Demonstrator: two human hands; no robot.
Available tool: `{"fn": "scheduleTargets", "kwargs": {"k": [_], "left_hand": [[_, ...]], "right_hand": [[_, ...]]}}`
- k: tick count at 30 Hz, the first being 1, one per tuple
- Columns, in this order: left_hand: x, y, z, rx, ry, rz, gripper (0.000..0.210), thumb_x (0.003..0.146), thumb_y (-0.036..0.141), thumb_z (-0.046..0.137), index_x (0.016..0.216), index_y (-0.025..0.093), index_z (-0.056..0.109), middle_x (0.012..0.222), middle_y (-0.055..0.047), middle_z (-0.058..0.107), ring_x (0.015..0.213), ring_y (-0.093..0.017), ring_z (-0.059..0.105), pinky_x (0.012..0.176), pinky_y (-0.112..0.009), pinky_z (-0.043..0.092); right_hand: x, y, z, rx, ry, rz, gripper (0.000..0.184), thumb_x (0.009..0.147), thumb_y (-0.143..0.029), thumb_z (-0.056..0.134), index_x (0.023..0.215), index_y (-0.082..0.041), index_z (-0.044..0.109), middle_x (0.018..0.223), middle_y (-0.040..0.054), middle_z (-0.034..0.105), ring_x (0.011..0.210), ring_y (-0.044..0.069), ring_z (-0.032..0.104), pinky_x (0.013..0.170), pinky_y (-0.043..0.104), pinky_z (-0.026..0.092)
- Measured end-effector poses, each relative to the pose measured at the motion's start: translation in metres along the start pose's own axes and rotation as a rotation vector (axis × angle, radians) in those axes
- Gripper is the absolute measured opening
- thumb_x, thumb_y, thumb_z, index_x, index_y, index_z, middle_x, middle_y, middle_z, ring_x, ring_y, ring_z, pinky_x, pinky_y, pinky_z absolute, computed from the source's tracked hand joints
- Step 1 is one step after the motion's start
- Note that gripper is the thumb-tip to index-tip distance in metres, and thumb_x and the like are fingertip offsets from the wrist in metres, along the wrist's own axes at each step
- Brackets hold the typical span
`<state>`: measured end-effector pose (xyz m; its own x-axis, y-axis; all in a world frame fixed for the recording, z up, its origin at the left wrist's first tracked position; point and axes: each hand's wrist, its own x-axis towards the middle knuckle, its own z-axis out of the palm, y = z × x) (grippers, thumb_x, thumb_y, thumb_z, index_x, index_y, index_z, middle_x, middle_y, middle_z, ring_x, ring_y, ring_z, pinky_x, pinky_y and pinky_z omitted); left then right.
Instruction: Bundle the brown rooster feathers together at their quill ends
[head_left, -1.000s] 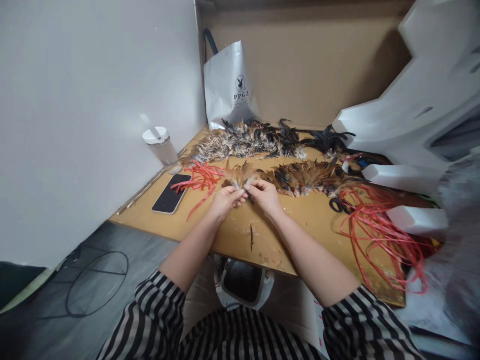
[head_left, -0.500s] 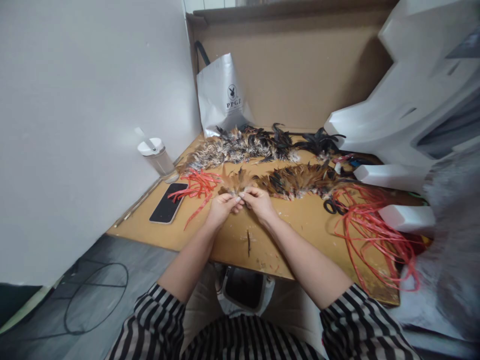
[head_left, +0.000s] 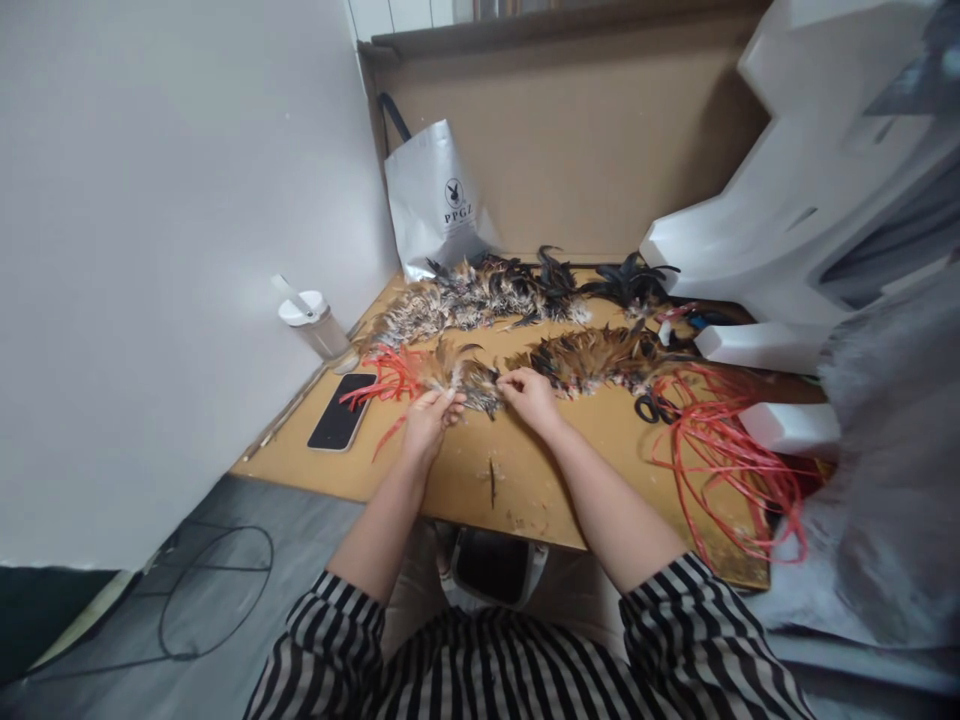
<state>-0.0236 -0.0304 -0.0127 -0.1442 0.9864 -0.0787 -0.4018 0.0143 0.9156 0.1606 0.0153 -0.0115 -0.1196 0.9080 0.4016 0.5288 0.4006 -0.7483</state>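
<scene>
My left hand (head_left: 429, 420) is closed in a pinch on the quill ends of a small bunch of brown feathers (head_left: 448, 366), which fan out upward from the fingertips. To its right, my right hand (head_left: 531, 398) is also pinched, its fingertips at a dark feather on the edge of a small loose heap of feathers (head_left: 478, 385). Just beyond the right hand lies a long row of brown and black feathers (head_left: 592, 358). Red plastic strips (head_left: 391, 375) lie on the table left of the held bunch, partly behind it.
A phone (head_left: 341, 412) and a lidded cup (head_left: 315, 325) are at the left. Mottled feathers (head_left: 465, 300) line the back before a silver bag (head_left: 435, 200). Black-handled scissors (head_left: 651, 408), a red strip tangle (head_left: 720, 460) and white foam (head_left: 787, 428) occupy the right. A dark bin (head_left: 491, 568) stands below the table edge.
My hands have come apart from fingertip to fingertip. The left, with the feather bunch, has shifted left; the right is now at the loose feathers. The view has shifted slightly.
</scene>
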Motion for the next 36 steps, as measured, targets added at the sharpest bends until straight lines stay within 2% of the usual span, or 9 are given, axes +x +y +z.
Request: {"fn": "scheduleTargets", "kwargs": {"k": [6,11,14,17,20,23,26,30,36], "left_hand": [[-0.012,-0.002,-0.001,-0.052,0.023,-0.007,0.024,0.059,0.027,0.071,0.073,0.01,0.06,0.067,-0.004,0.064,0.05,-0.005,0.052,0.047,-0.016,0.037],[-0.013,-0.002,-0.002,-0.022,0.004,-0.019,0.024,0.061,0.028,0.069,0.074,0.01,0.06,0.071,-0.005,0.065,0.051,-0.004,0.052,0.048,-0.016,0.038],[-0.012,-0.004,-0.003,-0.032,-0.017,-0.009,0.024,0.062,0.028,0.069,0.075,0.01,0.06,0.072,-0.005,0.065,0.051,-0.004,0.052,0.048,-0.016,0.039],[-0.011,-0.007,-0.006,-0.031,-0.04,0.006,0.025,0.063,0.03,0.068,0.075,0.009,0.061,0.071,-0.006,0.065,0.052,-0.005,0.053,0.049,-0.015,0.039],[-0.01,-0.01,-0.008,-0.031,-0.052,0.015,0.026,0.064,0.031,0.068,0.076,0.009,0.062,0.071,-0.007,0.065,0.052,-0.005,0.054,0.05,-0.015,0.041],[-0.009,-0.011,-0.009,-0.046,-0.054,0.006,0.027,0.064,0.031,0.068,0.078,0.009,0.061,0.077,-0.008,0.067,0.055,-0.006,0.056,0.05,-0.016,0.041],[-0.009,-0.01,-0.009,-0.067,-0.056,-0.011,0.028,0.064,0.031,0.068,0.08,0.009,0.061,0.081,-0.01,0.067,0.059,-0.008,0.059,0.051,-0.016,0.042],[-0.011,-0.006,-0.008,-0.115,-0.062,-0.058,0.027,0.064,0.028,0.069,0.083,0.01,0.061,0.081,-0.01,0.068,0.059,-0.008,0.06,0.051,-0.016,0.042],[-0.01,-0.005,-0.01,-0.192,-0.045,-0.099,0.021,0.067,0.025,0.067,0.083,0.011,0.063,0.076,-0.008,0.068,0.056,-0.007,0.059,0.049,-0.015,0.042]], "right_hand": [[-0.004,-0.007,-0.008,-0.29,-0.156,0.03,0.013,0.067,-0.024,0.057,0.076,-0.022,0.067,0.077,0.003,0.063,0.067,0.014,0.054,0.06,0.024,0.036],[-0.004,-0.006,-0.01,-0.3,-0.174,0.06,0.007,0.064,-0.021,0.058,0.062,-0.02,0.065,0.07,0.0045,0.063,0.063,0.015,0.052,0.056,0.024,0.032],[-0.002,-0.008,-0.011,-0.112,-0.129,0.098,0.01,0.064,-0.023,0.058,0.057,-0.019,0.063,0.065,0.0032,0.063,0.059,0.014,0.051,0.056,0.025,0.034],[0.0,-0.017,-0.011,0.262,-0.115,0.23,0.014,0.061,-0.03,0.062,0.06,-0.016,0.063,0.054,-0.0001,0.058,0.05,0.011,0.047,0.052,0.024,0.034],[0.0,-0.032,-0.005,0.658,-0.145,0.396,0.022,0.057,-0.035,0.066,0.063,-0.015,0.061,0.043,-0.005,0.047,0.039,0.006,0.035,0.042,0.021,0.026],[-0.002,-0.047,0.008,0.896,-0.182,0.485,0.027,0.052,-0.035,0.07,0.064,-0.014,0.059,0.043,-0.0067,0.044,0.038,0.004,0.031,0.038,0.019,0.021],[-0.004,-0.056,0.024,0.945,-0.18,0.513,0.03,0.051,-0.036,0.071,0.066,-0.014,0.059,0.043,-0.0066,0.044,0.039,0.004,0.033,0.038,0.018,0.022],[-0.007,-0.06,0.044,0.932,-0.126,0.475,0.028,0.054,-0.037,0.07,0.067,-0.015,0.06,0.046,-0.0058,0.048,0.039,0.004,0.035,0.039,0.018,0.025],[-0.01,-0.063,0.061,0.946,-0.057,0.469,0.025,0.054,-0.035,0.069,0.068,-0.016,0.061,0.056,-0.0028,0.058,0.048,0.008,0.048,0.048,0.021,0.037]]}}
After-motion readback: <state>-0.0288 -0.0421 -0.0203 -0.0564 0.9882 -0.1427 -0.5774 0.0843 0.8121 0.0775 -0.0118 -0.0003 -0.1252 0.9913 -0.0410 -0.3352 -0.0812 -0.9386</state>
